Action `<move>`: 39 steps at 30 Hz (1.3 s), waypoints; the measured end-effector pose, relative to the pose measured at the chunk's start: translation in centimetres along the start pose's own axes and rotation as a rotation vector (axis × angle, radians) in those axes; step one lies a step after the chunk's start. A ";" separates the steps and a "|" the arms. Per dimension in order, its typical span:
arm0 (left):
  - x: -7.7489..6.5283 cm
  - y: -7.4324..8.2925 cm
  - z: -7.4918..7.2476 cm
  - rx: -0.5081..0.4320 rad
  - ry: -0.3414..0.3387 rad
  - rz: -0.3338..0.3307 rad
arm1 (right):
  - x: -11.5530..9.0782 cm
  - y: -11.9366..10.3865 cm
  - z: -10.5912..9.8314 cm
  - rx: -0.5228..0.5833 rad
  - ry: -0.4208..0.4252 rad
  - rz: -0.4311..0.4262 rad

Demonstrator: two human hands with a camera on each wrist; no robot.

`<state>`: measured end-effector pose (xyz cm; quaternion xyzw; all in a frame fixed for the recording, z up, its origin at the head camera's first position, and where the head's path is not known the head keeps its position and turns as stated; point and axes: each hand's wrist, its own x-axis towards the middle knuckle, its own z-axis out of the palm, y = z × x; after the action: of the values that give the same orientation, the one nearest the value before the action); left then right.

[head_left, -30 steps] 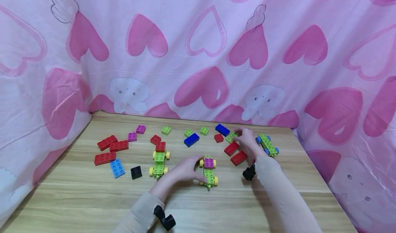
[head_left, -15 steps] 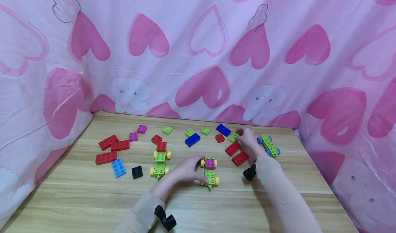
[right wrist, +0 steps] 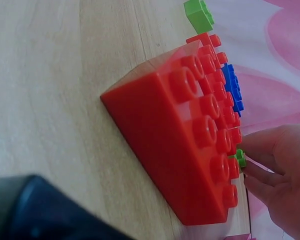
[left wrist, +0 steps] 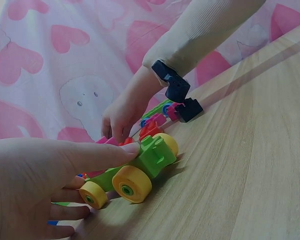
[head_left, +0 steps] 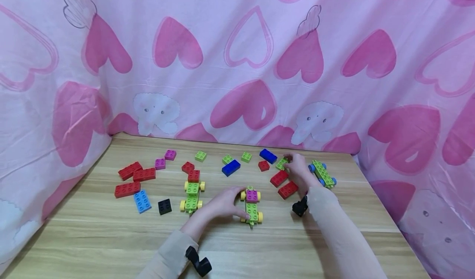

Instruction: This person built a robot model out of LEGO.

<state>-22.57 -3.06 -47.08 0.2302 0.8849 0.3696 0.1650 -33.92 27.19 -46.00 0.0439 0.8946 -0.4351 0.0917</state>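
My left hand (head_left: pixel 222 203) grips a green toy car base (head_left: pixel 251 214) with yellow wheels, its thumb on the near end and its fingers round the left side. A magenta brick (head_left: pixel 252 195) sits on the car's far end. In the left wrist view the thumb lies along the top of the car base (left wrist: pixel 151 156). Farther right, my right hand (head_left: pixel 298 169) pinches a small green brick (head_left: pixel 281 163) at table level. From the right wrist, fingertips meet that green brick (right wrist: pixel 240 158), partly hidden behind a large red brick (right wrist: pixel 165 150).
Left of my left hand stands another green car (head_left: pixel 191 202) with yellow wheels. A blue-wheeled car (head_left: pixel 322 174) lies beyond my right hand. Two red bricks (head_left: pixel 288 189) lie just before that hand. A black brick (head_left: pixel 165 206), a light blue brick (head_left: pixel 142 201) and several others are spread leftward.
The small green brick has shifted slightly right and turned a little at my right fingertips. My left hand and its car stay in place. The head view has moved slightly.
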 end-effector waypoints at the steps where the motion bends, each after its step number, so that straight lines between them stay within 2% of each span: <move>1: 0.0 0.0 0.0 0.000 0.000 -0.001 | 0.0 0.0 0.0 0.001 -0.002 -0.004; 10: 0.1 -0.1 0.1 -0.001 -0.004 -0.018 | -0.4 0.4 -0.2 -0.023 -0.006 -0.051; 16: 0.1 -0.1 0.1 -0.007 -0.005 -0.015 | -0.4 0.7 -0.5 -0.162 0.013 -0.162; 19: 0.0 -0.1 0.0 -0.010 -0.004 -0.016 | -0.3 0.8 -0.6 -0.189 0.001 -0.188; 26: 0.0 -0.1 0.1 -0.005 -0.007 -0.022 | -0.1 1.2 -0.6 -0.227 -0.028 -0.175; 39: 0.0 0.0 0.1 -0.007 -0.003 -0.015 | 0.3 1.0 -0.8 -0.226 -0.060 -0.163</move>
<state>-22.54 -3.02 -47.15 0.2236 0.8851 0.3710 0.1699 -34.17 28.42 -46.37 -0.0523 0.9354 -0.3388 0.0870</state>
